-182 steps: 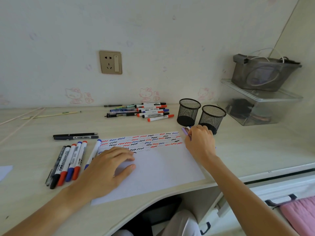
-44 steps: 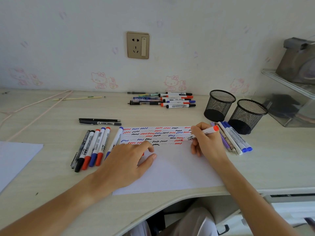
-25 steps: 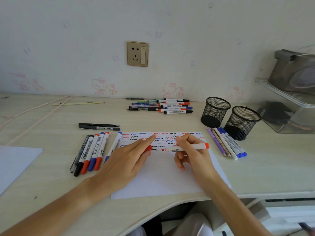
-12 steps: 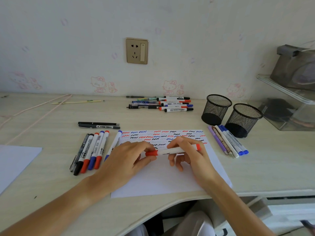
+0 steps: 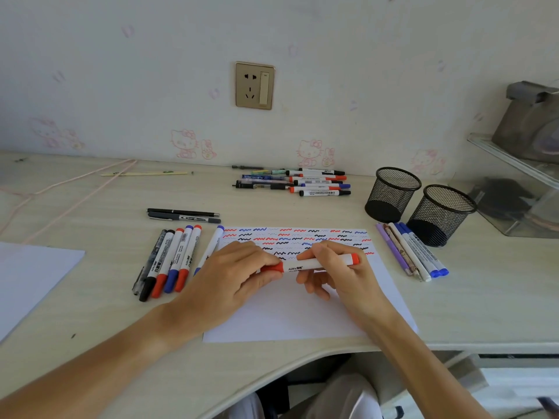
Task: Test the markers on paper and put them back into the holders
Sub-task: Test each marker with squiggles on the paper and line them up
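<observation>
While it hovers just above the paper [image 5: 290,309], the red marker [image 5: 314,263] lies level, its long axis running left to right, capped end pointing left. The left hand [image 5: 230,276] pinches the red cap [image 5: 272,267]; the right hand [image 5: 338,267] curls round the white barrel. Two mesh holders [image 5: 393,195] stand well apart, farther right.

"AoWe" on the white red-capped marker [image 5: 314,263], other marker labels too small to read
</observation>
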